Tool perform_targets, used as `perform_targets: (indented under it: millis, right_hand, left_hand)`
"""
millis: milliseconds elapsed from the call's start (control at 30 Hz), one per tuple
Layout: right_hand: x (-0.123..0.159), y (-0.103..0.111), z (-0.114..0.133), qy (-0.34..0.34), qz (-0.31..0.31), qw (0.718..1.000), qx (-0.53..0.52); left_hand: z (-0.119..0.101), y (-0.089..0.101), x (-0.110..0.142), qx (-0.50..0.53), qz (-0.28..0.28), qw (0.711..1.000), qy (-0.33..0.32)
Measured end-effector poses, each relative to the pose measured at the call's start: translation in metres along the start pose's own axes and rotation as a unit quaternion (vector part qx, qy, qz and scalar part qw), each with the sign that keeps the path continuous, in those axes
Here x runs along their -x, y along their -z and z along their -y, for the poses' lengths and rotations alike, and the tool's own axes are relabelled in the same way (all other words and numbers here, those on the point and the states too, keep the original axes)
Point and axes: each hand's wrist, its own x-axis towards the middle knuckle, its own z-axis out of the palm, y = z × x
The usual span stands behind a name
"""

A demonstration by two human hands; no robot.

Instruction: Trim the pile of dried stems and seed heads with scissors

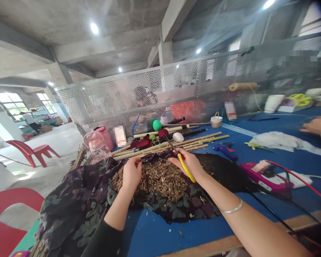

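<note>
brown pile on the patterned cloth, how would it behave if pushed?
The brown pile would likely scatter rather than slide whole: it's many small loose bits. Probably light, given its dry look. The patterned cloth beneath may bunch; it already lies in folds.

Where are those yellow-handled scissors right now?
In the head view, the scissors are just right of centre, in the right hand, by the right end of the brown dried heap, blades pointing away.

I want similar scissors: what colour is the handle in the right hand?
The handle is yellow, best seen in the head view.
</note>
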Motion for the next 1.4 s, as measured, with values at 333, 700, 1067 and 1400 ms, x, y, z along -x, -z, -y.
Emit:
perform_targets:
  millis: [333,700,1067,1400]
  right_hand:
    - [0.007,0.012,0.021,0.031,-0.005,0.998,-0.061]
    - [0.008,0.01,0.019,0.051,0.021,0.994,-0.091]
    - [0.007,0.007,0.016,0.033,0.026,0.995,-0.089]
    - [0.006,0.006,0.016,0.031,0.023,0.995,-0.087]
  left_hand:
    - [-0.008,-0.036,-0.061,-0.225,0.229,0.943,-0.088]
    - [0.016,-0.021,-0.079,-0.172,0.209,0.961,-0.064]
    - [0.006,-0.002,-0.065,-0.043,0.236,0.965,-0.103]
    - [0.009,-0.029,-0.067,-0.121,0.324,0.918,-0.196]
